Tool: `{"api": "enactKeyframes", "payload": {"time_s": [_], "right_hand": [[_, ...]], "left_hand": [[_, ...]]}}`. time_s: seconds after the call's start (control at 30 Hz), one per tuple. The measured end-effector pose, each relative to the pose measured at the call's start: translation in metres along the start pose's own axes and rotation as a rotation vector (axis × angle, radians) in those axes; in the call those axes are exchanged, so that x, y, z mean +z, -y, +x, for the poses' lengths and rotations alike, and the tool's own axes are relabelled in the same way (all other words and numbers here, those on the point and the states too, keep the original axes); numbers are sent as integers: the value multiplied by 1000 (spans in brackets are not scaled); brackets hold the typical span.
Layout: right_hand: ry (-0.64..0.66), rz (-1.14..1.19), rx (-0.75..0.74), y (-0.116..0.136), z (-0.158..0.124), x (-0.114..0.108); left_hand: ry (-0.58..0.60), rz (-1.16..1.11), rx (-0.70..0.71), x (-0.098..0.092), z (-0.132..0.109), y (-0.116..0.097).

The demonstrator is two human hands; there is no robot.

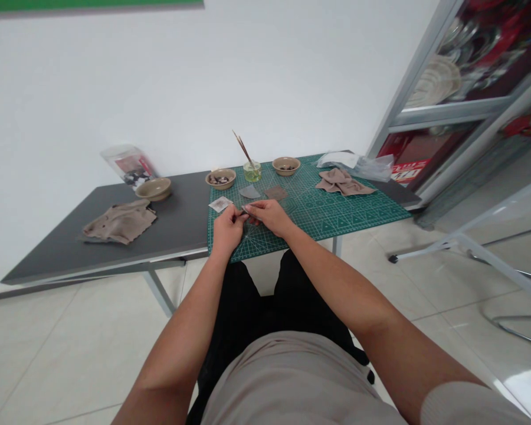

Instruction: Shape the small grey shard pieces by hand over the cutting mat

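Looks like a small craft workshop: green cutting mat (pixel 349 221) on a grey surface (pixel 181 218), w/ bowls (pixel 220 178), brushes (pixel 243 147) in a jar (pixel 252 172), cloths (pixel 343 182) on it, glass cabinet (pixel 451 77) to its right.

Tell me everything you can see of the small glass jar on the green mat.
The small glass jar is short, round and clear, and it stands upright near the far edge of the green cutting mat. It holds a pale yellowish liquid. Several thin brown sticks, possibly brushes, lean out of it toward the upper left; their tips are too small to make out. It sits between two tan bowls, and neither hand touches it.
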State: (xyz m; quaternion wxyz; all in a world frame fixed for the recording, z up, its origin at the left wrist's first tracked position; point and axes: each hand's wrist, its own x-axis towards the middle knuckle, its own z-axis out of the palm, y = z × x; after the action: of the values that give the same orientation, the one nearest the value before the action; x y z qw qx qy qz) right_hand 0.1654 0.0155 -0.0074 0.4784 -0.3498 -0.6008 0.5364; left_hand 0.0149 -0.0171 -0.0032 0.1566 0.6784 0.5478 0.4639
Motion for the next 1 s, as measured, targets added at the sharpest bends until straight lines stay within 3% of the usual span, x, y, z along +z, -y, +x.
{"api": "enactKeyframes", "payload": {"time_s": [0.27, 0.57, 0.8, 1.0], "right_hand": [[58, -56, 12, -2, 3, 0], [-50, -232, -23, -5, 2, 0], [60, -59, -17, -3, 1, 0], [-24, -189, -12, -4, 1, 1]], "left_hand": [[6, 0, -22, 0, -1, -4], [45, 66, 24, 2, -3, -4], [7, -1, -63, 1, 1, -3], [46, 70, 26, 1, -3, -5]]}}
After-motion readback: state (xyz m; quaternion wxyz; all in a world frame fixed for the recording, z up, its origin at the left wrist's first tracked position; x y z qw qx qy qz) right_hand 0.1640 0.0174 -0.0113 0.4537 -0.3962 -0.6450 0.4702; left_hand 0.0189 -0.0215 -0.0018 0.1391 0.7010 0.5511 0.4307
